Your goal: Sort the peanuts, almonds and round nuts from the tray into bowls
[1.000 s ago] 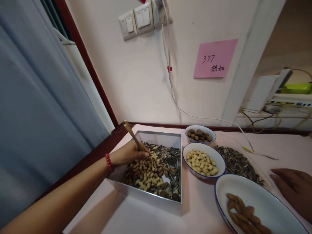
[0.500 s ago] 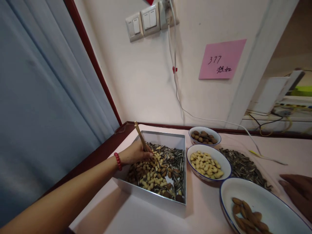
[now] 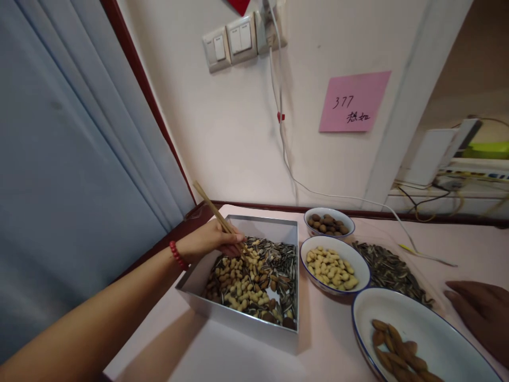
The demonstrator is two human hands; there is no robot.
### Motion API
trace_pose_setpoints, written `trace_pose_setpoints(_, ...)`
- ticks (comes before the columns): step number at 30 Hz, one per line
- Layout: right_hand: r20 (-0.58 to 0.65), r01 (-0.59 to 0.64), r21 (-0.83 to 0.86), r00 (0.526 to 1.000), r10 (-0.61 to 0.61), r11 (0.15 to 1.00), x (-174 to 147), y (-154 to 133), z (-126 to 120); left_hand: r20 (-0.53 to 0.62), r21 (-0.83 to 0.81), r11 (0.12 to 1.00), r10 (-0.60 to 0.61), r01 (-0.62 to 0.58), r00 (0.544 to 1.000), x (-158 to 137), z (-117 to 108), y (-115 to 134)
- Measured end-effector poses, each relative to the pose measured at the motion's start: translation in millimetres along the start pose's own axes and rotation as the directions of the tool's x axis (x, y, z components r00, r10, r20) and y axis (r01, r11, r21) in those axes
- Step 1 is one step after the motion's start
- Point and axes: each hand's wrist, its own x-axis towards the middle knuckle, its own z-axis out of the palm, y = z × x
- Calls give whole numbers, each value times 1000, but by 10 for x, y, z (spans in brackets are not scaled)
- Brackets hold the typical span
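Observation:
My left hand [image 3: 210,241], with a red bead bracelet at the wrist, is closed around a pair of wooden chopsticks [image 3: 214,212]. Their tips point down among the unshelled peanuts [image 3: 246,294] in an open square box [image 3: 242,318]. Striped sunflower seeds [image 3: 289,254] and brown nuts are mixed in with them. At the right edge my right hand [image 3: 481,310] rests on the table with its fingers stretched out, holding nothing. It lies beside a heap of sunflower seeds [image 3: 393,273] and behind a large bowl [image 3: 449,323] of elongated brown nuts [image 3: 400,350].
Right of the box stand a bowl [image 3: 362,284] of unshelled peanuts and, behind it, a smaller bowl [image 3: 350,224] of round brown nuts. A white cable [image 3: 342,197] runs down the wall onto the table. A blue curtain [image 3: 79,159] hangs at left.
The chopsticks lean further left, and more of their length shows above my left hand. The hand has shifted slightly up and left. The view has moved a little; my right hand shows more.

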Motion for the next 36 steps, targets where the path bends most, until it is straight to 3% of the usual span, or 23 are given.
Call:
trace_pose_setpoints(4, 78, -15, 9, 997, 15, 1000, -2, -126, -105, 13, -68, 989, 135, -133, 991, -6, 147, 335)
trace_pose_setpoints(8, 80, -34, -2, 996, 34, 999, -6, -191, -151, 51, -163, 961, 233, -222, 971, 82, 490, 628)
trace_pose_setpoints(14, 78, -45, -11, 996, 45, 999, -21, -216, -173, 173, -168, 956, 269, -241, 947, 261, 908, 708)
trace_pose_setpoints(17, 83, -44, -15, 996, 45, 999, -28, -208, -167, 140, -157, 957, 266, -244, 954, 259, 852, 656)
trace_pose_setpoints(23, 83, -29, -2, 996, 29, 1000, -29, -188, -153, -2, -78, 975, 207, -207, 978, 112, 402, 454)
trace_pose_setpoints(27, 76, -22, 10, 997, 21, 1000, -17, -162, -149, 22, 37, 992, 123, -124, 992, 88, 190, 171)
trace_pose_setpoints(32, 56, 2, 28, 998, -3, 1000, -5, -64, -77, 91, 135, 983, 110, -121, 990, 188, 166, -138)
trace_pose_setpoints(36, 61, 18, 14, 998, -19, 1000, -19, 23, -15, 121, 205, 967, 125, -148, 985, 254, 230, -201)
